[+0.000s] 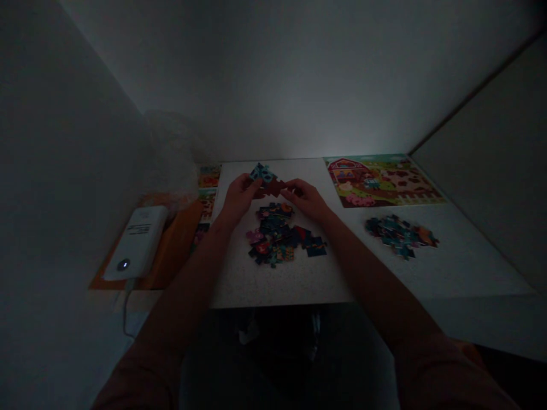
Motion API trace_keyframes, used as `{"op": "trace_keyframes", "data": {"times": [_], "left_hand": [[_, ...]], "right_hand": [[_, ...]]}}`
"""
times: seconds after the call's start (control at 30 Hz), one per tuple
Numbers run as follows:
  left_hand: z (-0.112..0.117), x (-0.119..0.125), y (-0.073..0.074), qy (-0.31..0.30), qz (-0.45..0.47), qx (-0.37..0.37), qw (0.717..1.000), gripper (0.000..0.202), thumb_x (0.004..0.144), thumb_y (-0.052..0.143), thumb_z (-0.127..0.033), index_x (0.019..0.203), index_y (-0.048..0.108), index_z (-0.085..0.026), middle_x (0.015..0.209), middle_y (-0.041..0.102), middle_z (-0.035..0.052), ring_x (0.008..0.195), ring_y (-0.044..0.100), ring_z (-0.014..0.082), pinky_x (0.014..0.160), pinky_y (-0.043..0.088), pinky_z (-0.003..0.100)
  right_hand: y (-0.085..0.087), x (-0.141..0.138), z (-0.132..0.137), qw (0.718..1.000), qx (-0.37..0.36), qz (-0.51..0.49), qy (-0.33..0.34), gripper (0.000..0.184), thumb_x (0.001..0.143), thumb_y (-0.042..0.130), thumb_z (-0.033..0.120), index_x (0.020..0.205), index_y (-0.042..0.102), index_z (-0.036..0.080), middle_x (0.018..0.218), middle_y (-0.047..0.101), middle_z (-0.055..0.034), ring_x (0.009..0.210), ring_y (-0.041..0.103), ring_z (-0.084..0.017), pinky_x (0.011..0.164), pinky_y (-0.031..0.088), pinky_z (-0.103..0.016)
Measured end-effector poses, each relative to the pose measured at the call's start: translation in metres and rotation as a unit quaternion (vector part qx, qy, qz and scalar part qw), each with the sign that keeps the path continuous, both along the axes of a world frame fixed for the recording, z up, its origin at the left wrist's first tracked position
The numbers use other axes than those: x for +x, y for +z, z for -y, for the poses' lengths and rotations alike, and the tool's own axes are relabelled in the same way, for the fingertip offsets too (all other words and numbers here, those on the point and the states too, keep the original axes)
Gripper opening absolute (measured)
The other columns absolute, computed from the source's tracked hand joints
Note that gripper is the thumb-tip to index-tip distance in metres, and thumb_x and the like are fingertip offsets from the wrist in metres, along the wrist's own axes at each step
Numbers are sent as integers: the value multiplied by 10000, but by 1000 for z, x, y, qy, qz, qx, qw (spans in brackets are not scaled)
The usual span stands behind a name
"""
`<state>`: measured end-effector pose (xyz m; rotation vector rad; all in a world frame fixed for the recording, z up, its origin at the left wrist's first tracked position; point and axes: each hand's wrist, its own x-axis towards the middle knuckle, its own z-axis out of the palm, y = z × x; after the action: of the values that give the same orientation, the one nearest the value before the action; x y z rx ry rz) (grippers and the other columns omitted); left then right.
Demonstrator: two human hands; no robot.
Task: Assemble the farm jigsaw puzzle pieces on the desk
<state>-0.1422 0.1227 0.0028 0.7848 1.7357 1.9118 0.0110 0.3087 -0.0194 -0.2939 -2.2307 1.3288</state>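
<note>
Raised over the table (290, 285), left grip (241, 198) pinching one blue jigsaw piece (262, 173), right grip (304, 199) pinching one dark red piece (274, 187).

Loose puzzle pieces (273, 233) just below the hands (241, 198); plastic bag (171, 159) beyond the left; passage rightward along the surface (342, 267).

Print on the white device (137, 242) is too small to read.

Landmark: piece pile (273, 233) on table (294, 282) | right: second pile (400, 236) | behind right: farm puzzle (380, 181) | left, off table: power bank (135, 242) | behind left: plastic bag (168, 159)
</note>
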Motion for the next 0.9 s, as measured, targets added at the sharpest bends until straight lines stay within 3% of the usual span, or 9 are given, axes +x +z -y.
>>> {"op": "trace_keyframes", "data": {"times": [0.27,0.43,0.7,0.9], "left_hand": [[-1,1,2,-22,16,2,1000,450,959,890,-661,1050,804,-229,1162,870,101,904,847,231,896,710,380],[0,-1,2,-6,-12,-7,1000,451,949,882,-683,1023,837,-240,1103,874,97,842,812,215,792,682,342],[-1,-2,4,43,-38,17,998,399,900,964,-536,1145,805,-265,1038,860,48,794,791,183,839,687,340],[0,-6,1,65,-20,-10,998,355,914,941,-486,1064,758,-221,950,823,51,731,782,173,757,664,313]], "right_hand": [[2,-3,-9,998,-64,2,2,481,880,747,742,903,779,262,894,782,-41,894,656,-262,874,520,-409],[6,-2,-9,997,-78,-15,1,483,877,740,745,857,761,263,888,773,-45,911,671,-270,909,533,-422],[7,1,-10,997,-74,-16,9,466,909,743,716,831,716,257,850,720,-36,878,655,-254,905,526,-416],[1,-2,-13,998,-66,-21,14,438,924,748,690,892,750,254,870,739,-36,845,646,-238,879,509,-407]]}}
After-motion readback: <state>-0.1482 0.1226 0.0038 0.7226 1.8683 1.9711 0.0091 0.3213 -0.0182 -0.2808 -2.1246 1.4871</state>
